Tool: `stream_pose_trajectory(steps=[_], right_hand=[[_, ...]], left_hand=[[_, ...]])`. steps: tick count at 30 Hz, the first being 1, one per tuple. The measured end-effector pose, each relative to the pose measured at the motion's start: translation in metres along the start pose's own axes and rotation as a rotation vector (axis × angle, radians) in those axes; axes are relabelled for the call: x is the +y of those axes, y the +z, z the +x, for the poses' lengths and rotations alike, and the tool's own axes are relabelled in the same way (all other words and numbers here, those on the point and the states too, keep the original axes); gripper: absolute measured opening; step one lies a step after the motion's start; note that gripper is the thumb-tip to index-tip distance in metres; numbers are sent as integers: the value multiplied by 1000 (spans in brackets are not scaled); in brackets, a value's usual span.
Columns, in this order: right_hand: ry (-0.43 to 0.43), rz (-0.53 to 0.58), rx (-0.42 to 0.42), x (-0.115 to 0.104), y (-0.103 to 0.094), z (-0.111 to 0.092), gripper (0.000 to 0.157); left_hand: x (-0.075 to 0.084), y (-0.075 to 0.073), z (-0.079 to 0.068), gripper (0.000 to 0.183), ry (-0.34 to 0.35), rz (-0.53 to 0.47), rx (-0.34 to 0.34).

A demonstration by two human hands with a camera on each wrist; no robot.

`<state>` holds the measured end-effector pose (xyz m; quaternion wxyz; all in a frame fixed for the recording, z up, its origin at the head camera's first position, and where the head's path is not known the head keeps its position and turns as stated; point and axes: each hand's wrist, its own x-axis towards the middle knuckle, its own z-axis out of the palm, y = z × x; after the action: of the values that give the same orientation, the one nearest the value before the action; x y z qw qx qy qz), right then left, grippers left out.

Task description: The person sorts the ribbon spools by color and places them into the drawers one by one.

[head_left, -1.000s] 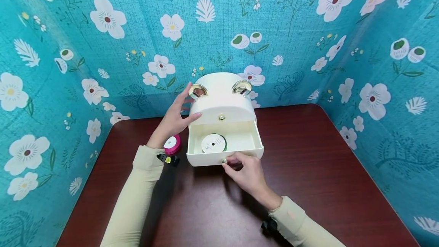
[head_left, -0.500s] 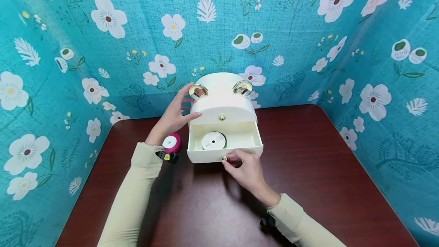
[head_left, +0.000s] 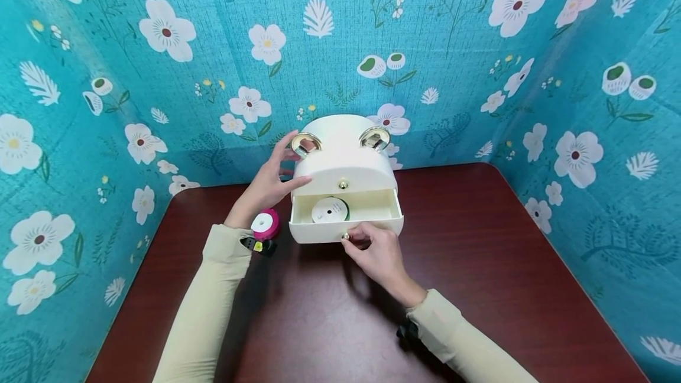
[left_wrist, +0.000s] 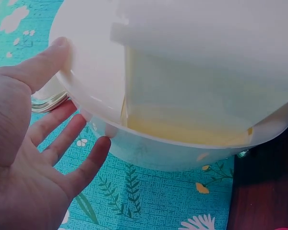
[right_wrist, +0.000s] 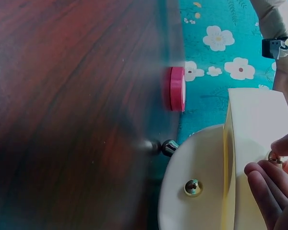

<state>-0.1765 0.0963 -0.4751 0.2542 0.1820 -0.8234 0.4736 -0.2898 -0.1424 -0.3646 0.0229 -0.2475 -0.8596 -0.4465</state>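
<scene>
Pinching the knob (head_left: 346, 236) with the right grip (head_left: 380, 253); touching the box (head_left: 343, 161) on the surface (head_left: 479, 270) with the left grip (head_left: 268, 185), spread loosely. Seemingly at closing the half-out drawer (head_left: 315, 233); next, probably push straight inward.

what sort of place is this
Possibly a small curtained-off tabletop workspace: flowered blue cloth hangs behind and on both sides of a dark reddish-brown table, with a white drawer box on it.
</scene>
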Motion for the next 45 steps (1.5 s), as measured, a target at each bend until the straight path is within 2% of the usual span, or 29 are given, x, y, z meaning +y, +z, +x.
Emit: stream_pose_trajectory(steps=[4,7,24,28,35,45], right_hand=[[1,-23,7,3,2,5,13],[0,-44,8,6,4,10,13],[4,-58,-8,15,9,20,11],[5,-57,-9,16,9,23,12],[8,-56,-15,19,10,26,12],[22,-55,-28,22,10,31,11]], left_hand=[[-14,1,4,94,11,-1,-6],[-18,0,5,94,14,2,-3],[-21,0,4,93,15,21,6],[-15,0,3,93,5,12,-1],[19,-6,-7,90,24,9,-18],[18,-5,-9,90,31,12,-8]])
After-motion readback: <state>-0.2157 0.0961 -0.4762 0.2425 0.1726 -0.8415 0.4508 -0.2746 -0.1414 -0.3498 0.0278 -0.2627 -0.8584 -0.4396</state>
